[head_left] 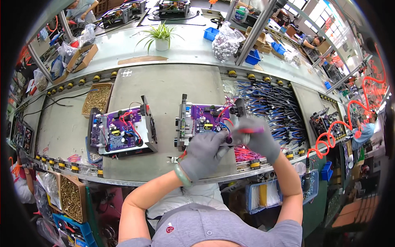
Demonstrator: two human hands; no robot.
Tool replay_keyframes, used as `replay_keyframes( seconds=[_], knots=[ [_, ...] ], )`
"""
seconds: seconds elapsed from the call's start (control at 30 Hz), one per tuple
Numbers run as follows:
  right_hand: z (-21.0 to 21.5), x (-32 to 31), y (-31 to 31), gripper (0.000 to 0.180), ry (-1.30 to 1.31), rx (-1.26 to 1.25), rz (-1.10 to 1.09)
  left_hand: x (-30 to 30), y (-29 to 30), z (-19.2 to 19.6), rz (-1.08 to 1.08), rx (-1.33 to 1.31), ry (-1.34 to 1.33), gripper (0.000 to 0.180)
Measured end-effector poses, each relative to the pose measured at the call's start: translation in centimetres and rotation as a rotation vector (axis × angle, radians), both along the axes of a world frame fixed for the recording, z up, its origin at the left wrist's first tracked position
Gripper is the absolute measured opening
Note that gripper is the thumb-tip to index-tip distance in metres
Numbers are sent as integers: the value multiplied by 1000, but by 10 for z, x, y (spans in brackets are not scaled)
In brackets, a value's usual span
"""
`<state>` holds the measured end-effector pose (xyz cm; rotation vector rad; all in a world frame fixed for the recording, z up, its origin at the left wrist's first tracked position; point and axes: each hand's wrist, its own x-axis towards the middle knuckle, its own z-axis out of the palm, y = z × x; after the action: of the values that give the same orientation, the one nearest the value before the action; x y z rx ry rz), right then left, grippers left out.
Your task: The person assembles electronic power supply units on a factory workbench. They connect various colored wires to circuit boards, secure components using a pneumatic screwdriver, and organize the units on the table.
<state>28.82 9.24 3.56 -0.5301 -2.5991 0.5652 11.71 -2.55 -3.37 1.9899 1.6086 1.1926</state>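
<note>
Purple circuit boards fill an open metal device in the middle of the bench, with red and blue wires running over the boards. My left hand, in a grey glove, is at its front right corner, fingers bent together near the wires; what they pinch is hidden. Just to the right, my right hand, also gloved, is smeared by motion, its fingers closed around a thin red thing whose kind I cannot make out. A small tool with metal jaws lies beside my left wrist.
Another open device stands to the left, near a box of brass-coloured parts. Many cable leads lie at the right. A coiled orange air hose hangs further right. A potted plant stands behind.
</note>
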Motion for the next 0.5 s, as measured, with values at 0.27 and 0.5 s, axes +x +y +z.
replay_keyframes(
  seconds=[0.27,0.5],
  knots=[
    [-28,-22,49,7,-99,194,-103,6,4,-54,114,359,484,51],
    [-36,-23,47,9,-40,129,-61,6,8,-66,161,422,526,46]
  ],
)
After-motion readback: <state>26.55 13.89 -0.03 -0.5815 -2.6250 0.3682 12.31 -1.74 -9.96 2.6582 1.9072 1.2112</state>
